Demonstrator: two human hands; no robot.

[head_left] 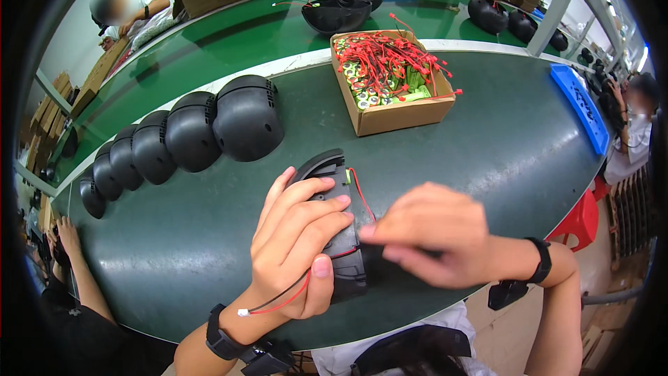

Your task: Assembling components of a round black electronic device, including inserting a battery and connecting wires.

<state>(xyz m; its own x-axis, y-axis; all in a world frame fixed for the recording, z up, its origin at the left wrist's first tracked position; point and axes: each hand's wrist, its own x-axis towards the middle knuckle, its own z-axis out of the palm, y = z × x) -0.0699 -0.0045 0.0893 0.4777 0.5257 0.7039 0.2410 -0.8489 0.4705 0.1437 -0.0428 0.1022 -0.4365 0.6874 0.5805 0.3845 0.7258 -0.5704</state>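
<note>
My left hand (296, 247) grips a black helmet shell (332, 181) held on its edge over the dark table (487, 146). A red and black wire (278, 301) with a small white plug hangs from the shell across my left palm. My right hand (431, 233) is blurred and presses its fingertips against the inner side of the shell, near the thin red wire there; I cannot tell if it pinches anything. Both wrists wear black bands.
A row of several black helmet shells (188, 132) lies at the left. An open cardboard box (390, 80) of red-wired parts stands behind. More shells (341, 7) sit on the green belt. A blue tray (581, 104) lies at the right. Other people work around the table.
</note>
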